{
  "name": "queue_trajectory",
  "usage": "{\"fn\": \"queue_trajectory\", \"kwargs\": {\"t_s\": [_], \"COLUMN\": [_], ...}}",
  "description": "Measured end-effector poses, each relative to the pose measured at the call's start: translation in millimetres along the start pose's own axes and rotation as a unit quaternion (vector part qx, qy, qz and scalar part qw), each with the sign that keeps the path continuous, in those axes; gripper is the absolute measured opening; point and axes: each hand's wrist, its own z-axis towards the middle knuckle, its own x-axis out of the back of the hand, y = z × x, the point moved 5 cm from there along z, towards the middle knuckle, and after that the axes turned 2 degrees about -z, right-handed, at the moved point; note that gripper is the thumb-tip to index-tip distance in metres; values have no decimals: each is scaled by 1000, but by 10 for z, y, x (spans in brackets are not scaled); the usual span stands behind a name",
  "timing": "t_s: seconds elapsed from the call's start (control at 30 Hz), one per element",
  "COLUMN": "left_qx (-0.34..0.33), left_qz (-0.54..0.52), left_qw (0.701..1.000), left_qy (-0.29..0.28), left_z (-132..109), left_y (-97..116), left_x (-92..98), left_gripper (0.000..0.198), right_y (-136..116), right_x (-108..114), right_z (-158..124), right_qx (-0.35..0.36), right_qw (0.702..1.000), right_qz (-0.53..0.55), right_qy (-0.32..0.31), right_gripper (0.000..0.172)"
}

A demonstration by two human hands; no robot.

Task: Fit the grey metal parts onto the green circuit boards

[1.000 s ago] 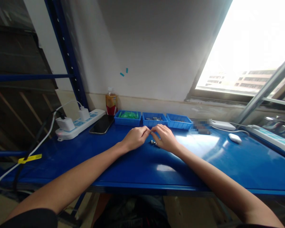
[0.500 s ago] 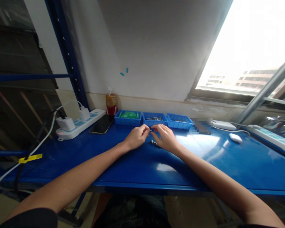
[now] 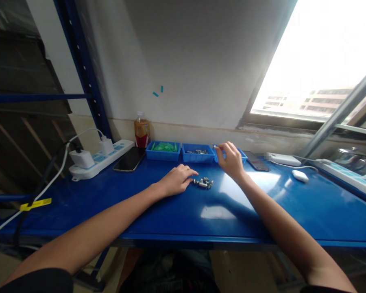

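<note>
A small pile of shiny metal fittings [image 3: 203, 183] lies on the blue table [image 3: 177, 219]. My left hand [image 3: 176, 180] rests palm down just left of the pile, thumb and fingers apart, holding nothing that I can see. My right hand [image 3: 232, 159] is raised at the right blue bin [image 3: 243, 156], covering much of it. Between its thumb and index finger is a tiny metal part [image 3: 215, 147], too small to name exactly. The middle blue bin [image 3: 198, 158] holds similar metal pieces, and the left bin [image 3: 163, 156] holds green pieces.
Behind the table's left side stand a drink bottle [image 3: 142, 130], a phone [image 3: 129, 158] and a power strip [image 3: 116, 151] with plugs. To the right lie another phone [image 3: 258, 161], a white power bank [image 3: 283, 159], a white earbud case [image 3: 300, 176] and a second power strip [image 3: 350, 177].
My hands have come apart. The right one has moved up and right to the right bin, uncovering the metal pile. My left hand has lowered slightly and its fingers have loosened.
</note>
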Motion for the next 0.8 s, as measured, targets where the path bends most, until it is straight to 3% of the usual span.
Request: {"fn": "queue_trajectory", "kwargs": {"t_s": [0.07, 0.17, 0.27, 0.37, 0.5, 0.67, 0.8], "left_qx": [-7, -4, -2, 2, 35, 112, 148], "left_qz": [36, 60, 56, 54, 34, -68, -134], "left_qw": [999, 998, 998, 998, 999, 990, 977], "left_qy": [-16, -32, -37, -37, -18, 53, 80], "left_z": [-9, -10, -6, -4, 8, 39, 47], "left_y": [-6, -22, -22, -9, -6, -63, -94], "left_x": [-19, -17, 8, 36, 82, 173, 192], "left_gripper": [29, 25, 17, 11, 14, 20, 29], "right_y": [380, 857, 1010, 802, 180, -580, -764], "right_x": [-13, -113, -232, -297, -299, -186, -147], "right_z": [-7, -133, -254, -241, -155, -196, -257], "right_qx": [-62, -148, -171, -125, -10, 129, 158], "right_qw": [994, 966, 953, 969, 990, 971, 967], "right_qz": [-88, -194, -213, -173, -52, 91, 106], "right_qy": [-9, -80, -134, -127, -132, -178, -172], "right_gripper": [24, 31, 35, 31, 22, 18, 16]}}
